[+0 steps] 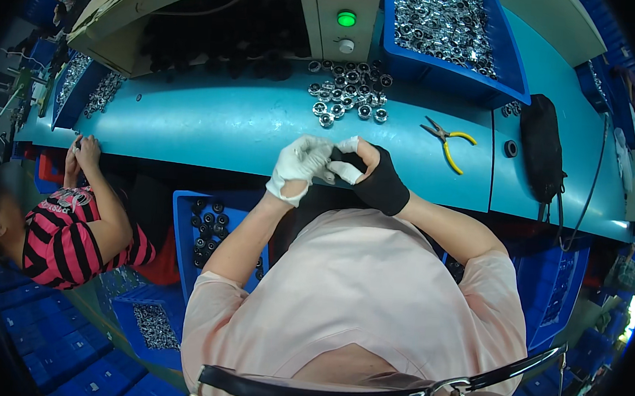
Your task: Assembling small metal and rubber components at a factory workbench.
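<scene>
My left hand [299, 166], in a white glove, is closed with its fingertips bent toward the right hand. My right hand [376, 176] wears a black fingerless glove with white covers on some fingers, and it is closed too. The two hands meet above the front edge of the blue-green table [219, 128]. Something small and dark shows between the fingertips, but the fingers hide most of it. Just beyond the hands lies a loose group of small round chrome-and-black parts [348, 91]. To their right, pliers [448, 142] with yellow handles lie with jaws apart.
A blue bin [455, 79] of shiny parts stands at the back right, beside a machine [330, 22] with red and green buttons. A black pouch [543, 147] and a black ring [511, 149] lie rightward. Below left is a bin of black parts [209, 227]. A co-worker [79, 233] sits at left.
</scene>
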A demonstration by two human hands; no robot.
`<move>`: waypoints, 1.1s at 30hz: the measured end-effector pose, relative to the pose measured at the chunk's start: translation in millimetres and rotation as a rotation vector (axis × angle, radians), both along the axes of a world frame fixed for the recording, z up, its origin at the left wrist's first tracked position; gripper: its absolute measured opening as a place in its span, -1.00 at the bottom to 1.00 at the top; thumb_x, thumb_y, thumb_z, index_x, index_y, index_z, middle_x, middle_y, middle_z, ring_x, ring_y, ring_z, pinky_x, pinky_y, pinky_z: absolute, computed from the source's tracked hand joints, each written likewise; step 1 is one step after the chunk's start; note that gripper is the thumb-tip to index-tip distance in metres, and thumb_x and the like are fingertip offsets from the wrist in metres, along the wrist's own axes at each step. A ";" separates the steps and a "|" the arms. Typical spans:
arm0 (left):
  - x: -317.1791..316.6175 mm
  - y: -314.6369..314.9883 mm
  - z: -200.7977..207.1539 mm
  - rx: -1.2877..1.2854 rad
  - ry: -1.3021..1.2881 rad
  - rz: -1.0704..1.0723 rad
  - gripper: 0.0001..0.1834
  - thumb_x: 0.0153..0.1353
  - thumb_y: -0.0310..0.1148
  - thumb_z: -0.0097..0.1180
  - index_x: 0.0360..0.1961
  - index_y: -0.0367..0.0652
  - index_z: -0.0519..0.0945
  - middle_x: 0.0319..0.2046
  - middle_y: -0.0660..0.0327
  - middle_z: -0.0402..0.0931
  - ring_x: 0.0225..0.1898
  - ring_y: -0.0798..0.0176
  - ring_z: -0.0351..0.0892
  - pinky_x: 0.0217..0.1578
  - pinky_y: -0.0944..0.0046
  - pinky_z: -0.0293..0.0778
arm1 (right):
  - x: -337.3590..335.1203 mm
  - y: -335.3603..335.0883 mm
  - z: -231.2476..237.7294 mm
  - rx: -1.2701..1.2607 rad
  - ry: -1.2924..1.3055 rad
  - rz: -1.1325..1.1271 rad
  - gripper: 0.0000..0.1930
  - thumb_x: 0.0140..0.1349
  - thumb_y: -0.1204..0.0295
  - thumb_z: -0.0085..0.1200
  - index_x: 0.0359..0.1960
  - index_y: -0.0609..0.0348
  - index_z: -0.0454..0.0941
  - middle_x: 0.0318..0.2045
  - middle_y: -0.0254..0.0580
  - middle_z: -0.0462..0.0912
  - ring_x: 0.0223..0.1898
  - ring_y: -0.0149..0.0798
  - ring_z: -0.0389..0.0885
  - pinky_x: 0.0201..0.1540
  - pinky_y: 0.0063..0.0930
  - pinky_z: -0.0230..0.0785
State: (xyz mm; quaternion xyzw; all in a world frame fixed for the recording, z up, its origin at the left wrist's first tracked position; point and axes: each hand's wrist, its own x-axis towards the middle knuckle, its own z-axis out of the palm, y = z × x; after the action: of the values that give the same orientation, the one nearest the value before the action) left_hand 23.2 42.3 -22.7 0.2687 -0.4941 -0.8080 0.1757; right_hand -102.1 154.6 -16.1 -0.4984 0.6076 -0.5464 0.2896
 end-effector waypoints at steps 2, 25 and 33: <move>4.3 5.3 -1.1 -0.116 0.027 0.019 -0.67 0.22 -0.28 0.13 -0.21 -0.38 0.44 -0.42 0.13 0.52 -0.57 0.35 0.51 -0.55 0.42 0.47 | 2.7 -0.2 6.2 -0.006 0.060 0.048 -0.80 0.13 0.51 0.10 -0.20 0.24 0.45 -0.42 -0.13 0.59 -0.38 -0.32 0.59 -0.31 -0.47 0.41; 261.3 -65.8 -165.2 -0.094 -1.105 0.164 -0.64 0.11 -0.15 0.20 -0.28 -0.27 0.52 -0.64 0.21 0.45 -0.80 0.29 0.42 -0.85 0.33 0.33 | -87.5 10.1 5.5 0.253 -0.111 -0.268 -0.86 0.12 0.48 0.13 -0.30 0.22 0.48 -0.37 -0.23 0.60 -0.35 -0.29 0.60 -0.30 -0.51 0.41; 265.2 -80.0 -197.0 -0.174 -1.075 0.185 -0.74 0.11 -0.23 0.17 -0.31 -0.22 0.55 -0.61 0.21 0.47 -0.77 0.30 0.37 -0.76 0.31 0.30 | -95.8 18.2 -1.6 0.155 -0.831 -0.047 -0.77 0.19 0.52 0.06 -0.11 0.26 0.45 -0.25 -0.27 0.55 -0.25 -0.51 0.49 -0.17 -0.63 0.38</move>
State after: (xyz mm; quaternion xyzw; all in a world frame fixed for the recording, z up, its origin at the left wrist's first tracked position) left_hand 288.4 -37.8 -219.7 0.6701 -0.5534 -0.4946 -0.0095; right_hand -197.9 172.8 -17.7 -0.1986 0.4896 -0.6600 0.5341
